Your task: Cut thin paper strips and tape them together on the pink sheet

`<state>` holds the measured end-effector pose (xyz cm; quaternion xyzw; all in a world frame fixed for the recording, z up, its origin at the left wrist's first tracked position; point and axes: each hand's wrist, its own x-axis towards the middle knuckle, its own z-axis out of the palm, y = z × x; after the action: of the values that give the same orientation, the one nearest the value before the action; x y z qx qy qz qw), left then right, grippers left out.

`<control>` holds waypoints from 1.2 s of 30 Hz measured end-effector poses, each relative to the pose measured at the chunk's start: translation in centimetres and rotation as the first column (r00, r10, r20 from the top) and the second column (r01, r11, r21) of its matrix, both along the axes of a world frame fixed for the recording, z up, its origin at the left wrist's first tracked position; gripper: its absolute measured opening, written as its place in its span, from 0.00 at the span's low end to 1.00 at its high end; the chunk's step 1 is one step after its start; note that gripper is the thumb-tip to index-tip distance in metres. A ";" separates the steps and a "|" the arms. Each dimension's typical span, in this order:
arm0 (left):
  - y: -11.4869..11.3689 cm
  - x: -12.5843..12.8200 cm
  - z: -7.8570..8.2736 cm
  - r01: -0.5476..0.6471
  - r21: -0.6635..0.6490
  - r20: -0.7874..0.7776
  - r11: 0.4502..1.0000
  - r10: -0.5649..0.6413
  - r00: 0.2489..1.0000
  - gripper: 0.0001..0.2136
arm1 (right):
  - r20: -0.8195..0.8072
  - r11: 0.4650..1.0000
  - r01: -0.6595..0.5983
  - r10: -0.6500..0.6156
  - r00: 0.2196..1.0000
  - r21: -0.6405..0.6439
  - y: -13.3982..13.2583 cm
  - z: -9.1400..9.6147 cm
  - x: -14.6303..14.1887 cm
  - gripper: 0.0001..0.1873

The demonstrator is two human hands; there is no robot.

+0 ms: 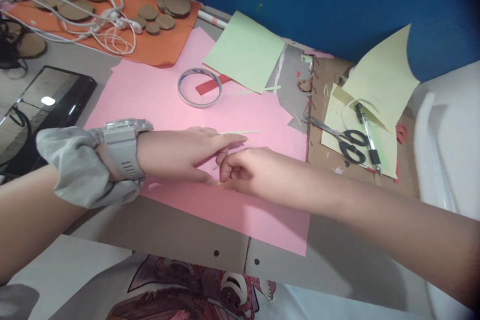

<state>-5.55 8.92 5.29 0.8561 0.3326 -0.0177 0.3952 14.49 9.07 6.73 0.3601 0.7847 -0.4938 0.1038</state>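
Observation:
On the pink paper sheet (150, 105) my left hand (198, 152) lies with its index finger stretched out to the right and its thumb apart. Its wrist carries a grey watch (125, 147) and a grey-green scrunchie (80, 167). My right hand (240, 170) meets it with curled, pinching fingers close to the left thumb. A tiny pale bit (216, 183) shows between the two thumbs; most of whatever is pinched is hidden. Just beyond the left fingers lies a thin pale green paper strip (243, 132).
Behind the hands are a tape roll (182, 95), a red paper strip (204, 87) and a green paper sheet (245, 52). Scissors (352, 145) and a pen (369, 137) rest at right. Cardboard discs (174, 3), white earphones (116, 25) and a dark shiny device (71, 95) occupy the left.

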 end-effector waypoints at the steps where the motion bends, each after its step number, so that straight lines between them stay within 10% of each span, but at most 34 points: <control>1: 0.0 0.0 0.0 0.005 0.005 0.003 1.000 -0.005 1.000 0.36 | -0.003 1.000 0.001 -0.001 1.000 -0.004 0.0 0.1 0.1 0.06; 36: -0.1 0.2 0.2 0.008 0.033 -0.016 0.999 -0.007 1.000 0.33 | -0.077 0.989 -0.055 0.066 0.995 0.140 -0.7 0.7 -0.4 0.08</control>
<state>-5.38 8.81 5.45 0.8637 0.3327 -0.0204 0.3782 14.08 8.39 7.41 0.3220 0.8311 -0.4492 0.0617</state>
